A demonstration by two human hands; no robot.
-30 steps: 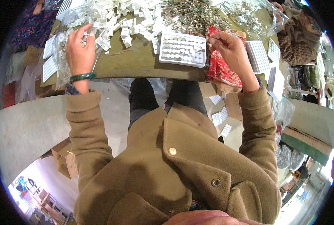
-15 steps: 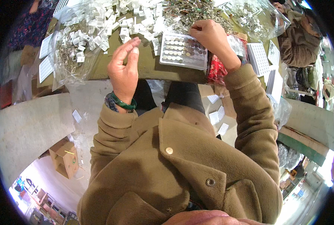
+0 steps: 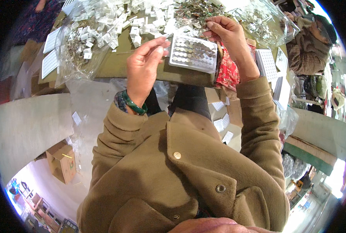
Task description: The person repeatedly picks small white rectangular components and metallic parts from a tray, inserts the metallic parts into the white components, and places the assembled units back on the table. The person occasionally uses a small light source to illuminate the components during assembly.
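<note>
A white plastic tray [image 3: 192,66] on the table holds rows of small round silvery discs [image 3: 188,49]. At its left edge is my left hand [image 3: 143,64], thumb and fingers drawn together on a small pale piece too unclear to name. Above the tray's right far corner, beside a pile of small metal parts [image 3: 194,13], is my right hand [image 3: 231,37]. Its thumb and forefinger pinch together, and whatever is between them is too small to make out. Many small white plastic housings [image 3: 142,27] lie heaped beyond my left hand.
Clear plastic bags of small parts [image 3: 79,46] lie at the left and far right. A red patterned cloth [image 3: 228,68] lies beside the tray. Stacked white perforated trays [image 3: 266,62] stand at the right. Another person [image 3: 311,46] sits at the far right. A cardboard box [image 3: 62,163] is on the floor.
My left hand has moved right to the tray's edge, its fingers closing together. My right hand has shifted slightly right, its fist loosening into a pinch, uncovering more of the discs.
</note>
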